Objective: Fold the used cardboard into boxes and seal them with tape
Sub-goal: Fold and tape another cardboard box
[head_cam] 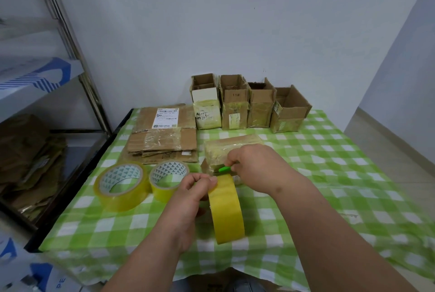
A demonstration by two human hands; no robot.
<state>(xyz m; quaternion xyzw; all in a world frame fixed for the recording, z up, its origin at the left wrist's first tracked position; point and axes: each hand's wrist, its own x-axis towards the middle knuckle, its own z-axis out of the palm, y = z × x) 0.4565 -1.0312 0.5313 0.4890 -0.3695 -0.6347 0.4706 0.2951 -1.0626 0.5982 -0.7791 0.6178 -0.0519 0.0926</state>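
Observation:
My left hand (193, 194) grips a yellow tape roll (227, 209) held upright above the table, its tape running up to a small taped cardboard box (226, 148) lying in front of me. My right hand (254, 167) holds a green-handled cutter (224, 169) at the tape where it meets the box's near edge. The box's near end is partly hidden behind my right hand. A stack of flattened cardboard (162, 136) lies at the back left of the table.
Two more yellow tape rolls (121, 184) (168, 180) stand left of my hands. Several folded open-topped boxes (247, 103) line the wall at the back. A green checked cloth (329, 174) covers the table. A metal shelf (35, 103) with cardboard stands to the left.

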